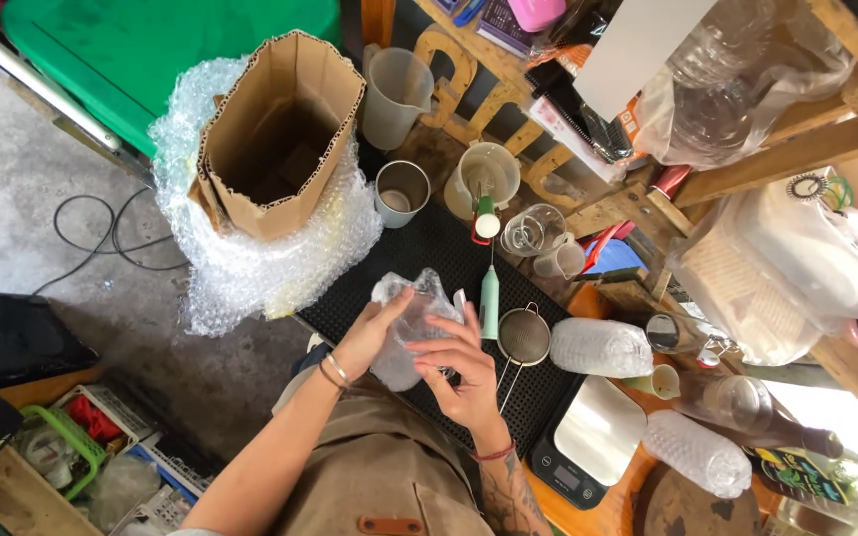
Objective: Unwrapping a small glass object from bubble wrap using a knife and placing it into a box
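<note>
Head view looks down on a crowded surface [603, 496] whose near edge drops to bare concrete floor [12, 189] at the left, the only wide free room. A cardboard box [280, 129] stands open in bubble wrap [250, 268] at the black mat [429, 248]'s far corner. Over the mat's near edge, the left hand [369, 333] and right hand [464, 372] both close around a bubble-wrapped item [411, 323]; what is inside cannot be made out. Just right lie a green frother [490, 298] and small strainer [523, 339], leaving little room. A scale [588, 442] sits partly behind the right forearm.
</note>
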